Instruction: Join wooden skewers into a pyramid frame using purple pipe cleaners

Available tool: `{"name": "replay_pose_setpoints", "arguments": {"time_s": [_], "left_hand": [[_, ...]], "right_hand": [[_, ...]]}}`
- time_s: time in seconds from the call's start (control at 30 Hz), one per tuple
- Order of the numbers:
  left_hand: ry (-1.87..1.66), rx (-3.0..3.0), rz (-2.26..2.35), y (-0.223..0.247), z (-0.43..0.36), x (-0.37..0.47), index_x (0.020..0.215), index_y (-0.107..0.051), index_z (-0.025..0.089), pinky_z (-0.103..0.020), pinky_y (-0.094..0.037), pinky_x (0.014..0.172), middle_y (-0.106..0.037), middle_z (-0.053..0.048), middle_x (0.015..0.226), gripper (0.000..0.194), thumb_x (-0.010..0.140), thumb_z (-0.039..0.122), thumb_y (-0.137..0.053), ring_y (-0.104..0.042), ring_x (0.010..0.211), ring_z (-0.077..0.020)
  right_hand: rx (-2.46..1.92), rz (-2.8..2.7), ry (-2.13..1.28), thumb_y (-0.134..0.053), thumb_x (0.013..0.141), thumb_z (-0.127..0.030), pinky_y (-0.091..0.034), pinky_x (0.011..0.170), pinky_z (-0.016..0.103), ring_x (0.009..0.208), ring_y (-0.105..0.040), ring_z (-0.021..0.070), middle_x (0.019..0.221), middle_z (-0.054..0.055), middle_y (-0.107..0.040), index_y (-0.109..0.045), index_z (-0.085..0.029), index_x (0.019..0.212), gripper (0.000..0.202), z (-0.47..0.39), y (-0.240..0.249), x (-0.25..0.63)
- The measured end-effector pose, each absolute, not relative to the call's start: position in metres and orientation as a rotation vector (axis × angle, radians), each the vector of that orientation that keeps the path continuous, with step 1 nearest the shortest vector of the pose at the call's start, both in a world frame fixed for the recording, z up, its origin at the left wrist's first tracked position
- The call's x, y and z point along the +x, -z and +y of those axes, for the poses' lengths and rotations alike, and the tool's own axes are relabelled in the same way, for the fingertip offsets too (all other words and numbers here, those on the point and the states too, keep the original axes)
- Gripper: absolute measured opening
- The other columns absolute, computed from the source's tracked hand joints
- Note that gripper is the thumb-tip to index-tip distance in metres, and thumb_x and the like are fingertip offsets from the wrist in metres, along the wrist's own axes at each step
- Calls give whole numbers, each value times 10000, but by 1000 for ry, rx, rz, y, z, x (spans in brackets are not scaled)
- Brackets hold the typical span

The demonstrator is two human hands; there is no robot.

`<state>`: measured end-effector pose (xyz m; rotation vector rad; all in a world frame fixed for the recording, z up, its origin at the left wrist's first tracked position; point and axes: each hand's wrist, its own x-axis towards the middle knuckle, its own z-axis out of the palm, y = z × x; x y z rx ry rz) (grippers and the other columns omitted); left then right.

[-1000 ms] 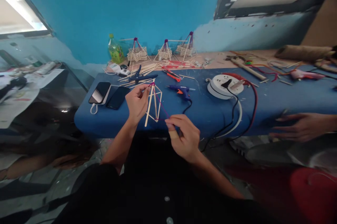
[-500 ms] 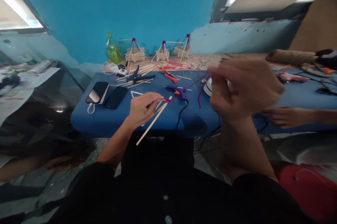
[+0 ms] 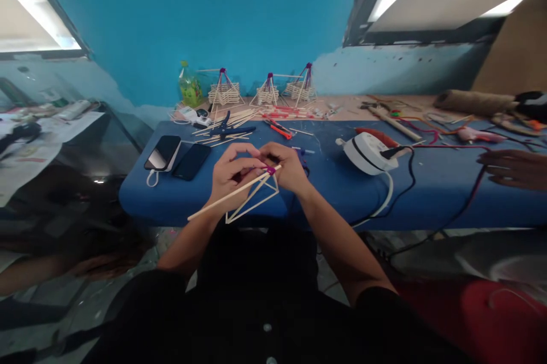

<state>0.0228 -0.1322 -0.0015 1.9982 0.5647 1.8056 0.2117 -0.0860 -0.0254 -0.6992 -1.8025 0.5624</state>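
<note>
A small frame of thin wooden sticks (image 3: 253,208) hangs over the table's front edge, its sticks meeting at a knot of purple yarn (image 3: 270,170). My left hand (image 3: 235,175) is closed on the frame beside the knot. On the knot's other side, my right hand (image 3: 286,166) has its fingers pinched against the purple yarn. One longer stick (image 3: 222,199) slants down to the left across my left hand. Behind my right hand a blue glue gun (image 3: 302,158) is partly hidden.
Two phones (image 3: 192,161) lie at the left, with dark blue pliers (image 3: 226,126) and loose sticks behind. A white round power strip (image 3: 365,153) stands right of centre. Stick models (image 3: 224,92) line the wall. Another person's hand (image 3: 515,169) is at the right.
My right hand has come down from its raised place at the right to the knot beside my left hand. The stick frame has turned. The other person's hand has shifted right.
</note>
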Motion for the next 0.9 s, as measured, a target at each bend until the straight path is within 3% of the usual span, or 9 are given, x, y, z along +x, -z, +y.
{"name": "replay_pose_setpoints", "arguments": {"time_s": [0.07,0.2,0.33,0.47,0.63,0.77,0.9], "left_hand": [[-1754,2012,535,3,-131,22,971,-854,217,-224,-495,558,-844,-96,1158,106,1009,308,-816,-668,635,-82],[-1703,2028,505,4,-131,23,977,-848,214,-269,-609,715,-875,-93,1002,118,1023,309,-795,-817,870,-183],[-1663,1970,561,3,-133,27,977,-846,221,-248,-576,639,-877,-90,1005,153,1024,357,-793,-803,801,-162],[-1554,1934,536,1,-137,28,963,-837,216,-290,-641,762,-877,-109,1016,218,1032,416,-784,-829,885,-193],[-1415,2005,634,0,-141,29,977,-849,199,-252,-540,608,-866,-121,965,289,1058,454,-739,-767,740,-165],[-1395,1944,651,1,-139,29,977,-839,187,-232,-468,546,-851,-109,943,290,1046,455,-753,-695,650,-130],[-1397,1937,686,6,-134,29,1007,-832,185,-236,-511,589,-841,-107,923,293,1045,463,-749,-726,690,-144]], "right_hand": [[-720,-1810,-621,-726,974,-297,-561,754,307,776,-690,170,890,36,-781,-803,-224,878,144,-84,25,215],[-749,-1848,-703,-741,953,-288,-580,815,329,834,-713,187,930,46,-799,-829,-232,887,123,-84,20,223],[-806,-1834,-729,-744,946,-309,-594,879,361,880,-739,199,970,56,-826,-850,-235,934,129,-91,21,228],[-787,-1822,-799,-832,903,-353,-606,913,366,948,-768,212,1037,61,-847,-873,-243,1035,177,-93,25,233],[-756,-1814,-904,-837,894,-381,-609,801,328,846,-761,193,969,65,-837,-873,-232,904,154,-86,30,237],[-791,-1786,-932,-834,869,-376,-616,821,337,848,-754,192,964,63,-834,-866,-228,891,153,-86,32,239],[-876,-1764,-923,-753,928,-379,-617,901,361,926,-770,207,1007,65,-847,-881,-217,1009,222,-91,33,239]]}}
